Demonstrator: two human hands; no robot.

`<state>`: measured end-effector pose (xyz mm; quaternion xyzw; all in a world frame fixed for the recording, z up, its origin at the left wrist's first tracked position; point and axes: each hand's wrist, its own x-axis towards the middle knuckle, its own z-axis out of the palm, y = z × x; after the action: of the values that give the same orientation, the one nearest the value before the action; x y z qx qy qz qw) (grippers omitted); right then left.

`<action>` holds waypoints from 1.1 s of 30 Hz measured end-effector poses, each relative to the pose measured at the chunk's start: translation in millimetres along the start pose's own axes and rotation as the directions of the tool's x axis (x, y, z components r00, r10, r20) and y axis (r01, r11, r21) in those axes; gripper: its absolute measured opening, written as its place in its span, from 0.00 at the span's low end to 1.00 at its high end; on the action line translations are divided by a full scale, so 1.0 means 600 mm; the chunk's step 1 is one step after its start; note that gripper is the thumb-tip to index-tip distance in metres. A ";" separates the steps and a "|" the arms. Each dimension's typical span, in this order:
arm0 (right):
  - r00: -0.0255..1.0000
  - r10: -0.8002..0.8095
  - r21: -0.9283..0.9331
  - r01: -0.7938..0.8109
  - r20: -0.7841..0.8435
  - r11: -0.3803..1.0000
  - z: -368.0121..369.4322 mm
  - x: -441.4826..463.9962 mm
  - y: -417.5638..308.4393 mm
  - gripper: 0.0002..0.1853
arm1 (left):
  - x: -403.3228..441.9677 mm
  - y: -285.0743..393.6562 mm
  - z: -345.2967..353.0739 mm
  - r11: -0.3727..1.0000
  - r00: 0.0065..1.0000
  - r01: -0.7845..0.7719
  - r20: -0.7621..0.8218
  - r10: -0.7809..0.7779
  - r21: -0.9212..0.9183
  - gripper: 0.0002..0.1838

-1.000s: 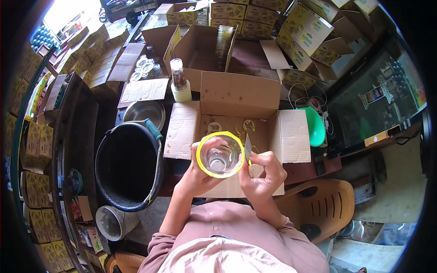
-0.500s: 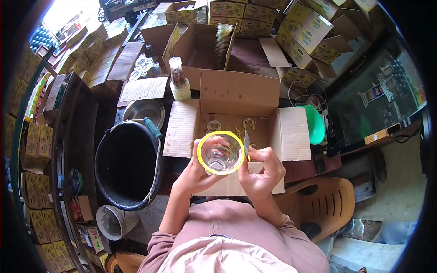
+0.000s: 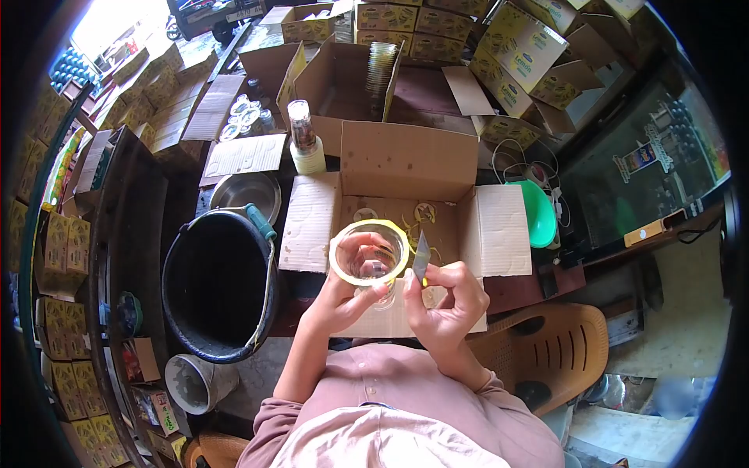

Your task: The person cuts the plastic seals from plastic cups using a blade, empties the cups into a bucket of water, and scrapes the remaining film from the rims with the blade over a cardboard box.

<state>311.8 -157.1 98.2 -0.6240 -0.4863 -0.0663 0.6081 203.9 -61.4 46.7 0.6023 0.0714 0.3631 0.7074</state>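
Note:
My left hand [image 3: 341, 300] is wrapped round a clear plastic cup [image 3: 370, 253] with a yellow rim, its mouth tilted up toward the camera. Just right of the rim, my right hand [image 3: 446, 300] pinches a thin flat metal blade [image 3: 421, 257], which stands upright and apart from the cup. A bit of yellow shows at the fingertips by the blade. Beneath both hands is an open cardboard box [image 3: 409, 161], with yellow strips [image 3: 425, 212] and round pieces lying inside it.
A black bucket [image 3: 214, 288] stands at the left, with a metal bowl [image 3: 253, 191] behind it. Stacked cups [image 3: 309, 156] rise behind the box's left flap. A green bowl [image 3: 537, 214] is at the right, above a brown plastic chair [image 3: 558, 351].
The cup has shifted slightly left and tilted, and its rim has come away from the blade. A gap now shows between my two hands.

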 end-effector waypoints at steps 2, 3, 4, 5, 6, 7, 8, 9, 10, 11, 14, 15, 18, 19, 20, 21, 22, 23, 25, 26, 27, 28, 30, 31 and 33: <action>1.000 -0.010 0.028 0.010 0.000 1.000 0.004 -0.003 0.003 0.10 | 0.001 0.001 0.006 1.000 0.999 -0.017 -0.039 0.016 -0.019 0.31; 1.000 -0.015 0.043 0.015 0.000 0.999 0.006 -0.004 0.004 0.10 | 0.002 -0.001 0.007 0.999 0.998 -0.033 -0.056 0.032 -0.015 0.31; 1.000 -0.016 0.047 0.016 -0.002 0.999 0.008 -0.004 0.004 0.10 | 0.003 -0.002 0.009 0.999 0.996 -0.049 -0.073 0.048 -0.011 0.30; 1.000 -0.017 0.050 0.017 -0.004 0.999 0.010 -0.004 0.005 0.09 | 0.003 -0.003 0.010 0.998 0.995 -0.059 -0.075 0.059 0.012 0.31; 1.000 -0.017 0.054 0.017 -0.005 0.998 0.011 -0.004 0.004 0.09 | 0.002 -0.004 0.011 0.997 0.995 -0.067 -0.076 0.070 0.034 0.31; 1.000 -0.020 0.054 0.021 -0.008 0.998 0.012 -0.003 0.004 0.10 | 0.000 -0.005 0.013 0.996 0.994 -0.075 -0.078 0.079 0.056 0.32; 1.000 -0.024 0.052 0.025 -0.010 0.998 0.012 -0.002 0.004 0.10 | -0.002 -0.007 0.016 0.995 0.992 -0.076 -0.101 0.082 0.063 0.30; 1.000 -0.028 0.050 0.028 -0.012 0.998 0.012 -0.001 0.004 0.10 | -0.004 -0.010 0.019 0.995 0.989 -0.077 -0.124 0.085 0.069 0.28; 0.999 -0.028 0.048 0.029 -0.018 0.998 0.012 -0.001 0.004 0.10 | -0.006 -0.012 0.020 0.994 0.985 -0.078 -0.146 0.088 0.076 0.27; 0.999 -0.030 0.047 0.031 -0.023 0.998 0.013 0.000 0.006 0.10 | -0.009 -0.016 0.018 0.982 0.986 -0.083 -0.130 0.105 0.169 0.24; 0.999 -0.034 0.050 0.036 -0.031 0.998 0.016 0.000 0.006 0.10 | -0.013 -0.018 0.015 0.934 0.987 -0.086 -0.101 0.128 0.347 0.17; 0.999 -0.035 0.051 0.037 -0.032 0.998 0.016 0.000 0.006 0.10 | -0.014 -0.017 0.015 0.917 0.987 -0.086 -0.094 0.132 0.389 0.15; 0.998 -0.048 0.040 0.050 -0.041 0.998 0.017 -0.001 0.006 0.10 | -0.018 -0.024 0.011 0.854 0.988 -0.110 -0.038 0.150 0.508 0.24; 0.998 -0.055 0.038 0.056 -0.043 0.998 0.017 -0.001 0.007 0.10 | -0.018 -0.024 0.014 0.835 0.983 -0.136 -0.034 0.182 0.533 0.28; 0.997 -0.061 0.035 0.063 -0.045 0.997 0.018 -0.001 0.009 0.10 | -0.019 -0.024 0.016 0.815 0.977 -0.162 -0.029 0.213 0.557 0.32; 0.996 -0.068 0.033 0.070 -0.049 0.997 0.018 -0.001 0.009 0.10 | -0.020 -0.026 0.015 0.798 0.976 -0.171 -0.011 0.217 0.578 0.35; 0.997 -0.065 0.027 0.067 -0.051 0.997 0.018 -0.001 0.009 0.10 | -0.020 -0.029 0.014 0.780 0.975 -0.182 0.008 0.222 0.599 0.39; 0.997 -0.062 0.020 0.063 -0.053 0.998 0.017 -0.003 0.008 0.10 | -0.021 -0.031 0.013 0.762 0.974 -0.193 0.026 0.226 0.619 0.42; 0.996 -0.065 0.008 0.066 -0.057 0.998 0.018 -0.002 0.007 0.10 | -0.020 -0.029 0.014 0.704 0.969 -0.205 0.039 0.244 0.680 0.43; 0.996 -0.071 0.001 0.071 -0.059 0.997 0.018 -0.002 0.007 0.11 | -0.020 -0.030 0.013 0.698 0.968 -0.205 0.038 0.247 0.686 0.43; 0.995 -0.076 -0.006 0.076 -0.061 0.997 0.018 -0.002 0.007 0.11 | -0.020 -0.031 0.013 0.693 0.968 -0.206 0.038 0.250 0.691 0.43; 0.994 -0.085 -0.030 0.083 -0.064 0.996 0.018 -0.002 0.007 0.11 | -0.021 -0.036 0.012 0.712 0.969 -0.202 0.030 0.246 0.673 0.43; 0.992 -0.106 -0.076 0.101 -0.072 0.992 0.017 0.000 0.006 0.11 | -0.021 -0.037 0.011 0.695 0.969 -0.205 0.043 0.243 0.690 0.42; 0.989 -0.122 -0.092 0.114 -0.081 0.989 0.017 0.002 0.006 0.11 | -0.022 -0.036 0.010 0.657 0.968 -0.212 0.064 0.241 0.723 0.42; 0.984 -0.152 -0.125 0.139 -0.098 0.982 0.017 0.005 0.007 0.11 | -0.024 -0.034 0.009 0.603 0.970 -0.209 0.086 0.226 0.770 0.41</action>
<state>311.2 -146.2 94.9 -0.6171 -0.4925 -0.1727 0.5889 205.0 -74.8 24.8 0.8473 0.1535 0.3865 0.3304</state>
